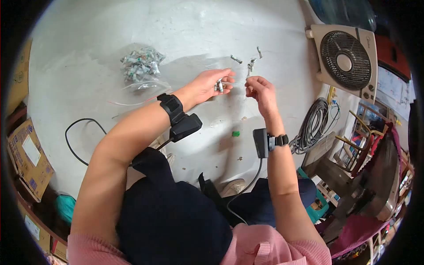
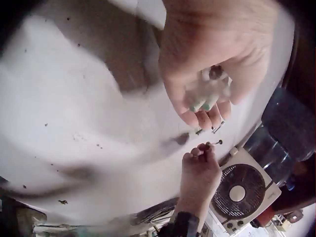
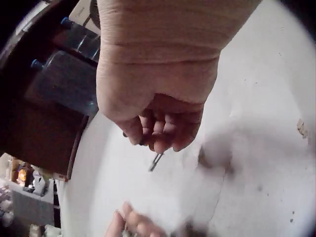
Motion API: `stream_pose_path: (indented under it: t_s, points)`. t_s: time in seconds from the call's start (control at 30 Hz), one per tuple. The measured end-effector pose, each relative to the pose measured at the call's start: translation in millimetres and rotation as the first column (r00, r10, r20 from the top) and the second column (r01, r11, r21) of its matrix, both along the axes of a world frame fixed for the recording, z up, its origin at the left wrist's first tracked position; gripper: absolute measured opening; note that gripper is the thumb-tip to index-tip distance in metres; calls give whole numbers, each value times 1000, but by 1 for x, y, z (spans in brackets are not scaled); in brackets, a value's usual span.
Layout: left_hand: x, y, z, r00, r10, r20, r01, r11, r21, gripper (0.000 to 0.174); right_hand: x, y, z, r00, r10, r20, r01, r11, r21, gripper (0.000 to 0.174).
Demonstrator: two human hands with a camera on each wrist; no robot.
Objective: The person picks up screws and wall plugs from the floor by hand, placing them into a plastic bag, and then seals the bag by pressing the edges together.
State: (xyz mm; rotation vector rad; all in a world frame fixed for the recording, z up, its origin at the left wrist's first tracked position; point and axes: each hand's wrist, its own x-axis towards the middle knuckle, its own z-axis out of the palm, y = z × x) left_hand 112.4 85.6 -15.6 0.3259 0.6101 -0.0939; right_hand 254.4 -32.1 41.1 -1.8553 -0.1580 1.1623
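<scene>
My left hand (image 1: 211, 86) is cupped around several small bolt-like pieces (image 1: 219, 85), metal with pale sleeves. Green ends on the held pieces (image 2: 200, 106) show inside the curled fingers in the left wrist view. To its right, my right hand (image 1: 263, 92) has its fingers curled in, thumb against fingertips, pinching a small bolt-like piece (image 2: 217, 142) that pokes out in the left wrist view. Just beyond those fingertips, a few similar pieces (image 1: 236, 59) lie scattered on the pale floor. A clear plastic bag (image 1: 141, 65) filled with more of them lies left of the hands.
A small green block (image 1: 236, 133) lies on the floor (image 1: 198, 26) nearer the body. On the right stand a box fan (image 1: 346, 62) and a coil of grey cable (image 1: 311, 126). Cardboard boxes (image 1: 31, 159) line the left side. A black cord (image 1: 75, 128) loops beside the left arm.
</scene>
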Motion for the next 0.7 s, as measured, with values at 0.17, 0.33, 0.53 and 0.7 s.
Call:
stream_pose_path:
  t_s: [0.17,0.33,0.53,0.7]
  points:
    - [9,-13,6,992,54,112,-62,995,74,36,-21,10,10,946,255,199,-217,957,-191,19]
    - [5,-11,7,998,43,48,-52,976,212,33,-29,15,5,850,414,326,-324,899,-296,22]
    - [4,-16,-1,994,84,-73,-71,983,171,29,-35,16,-8,838,424,344,-324,893,-313,20]
    - [4,-11,-8,994,92,61,-100,984,147,31,-38,15,-14,799,385,461,-269,916,-298,19]
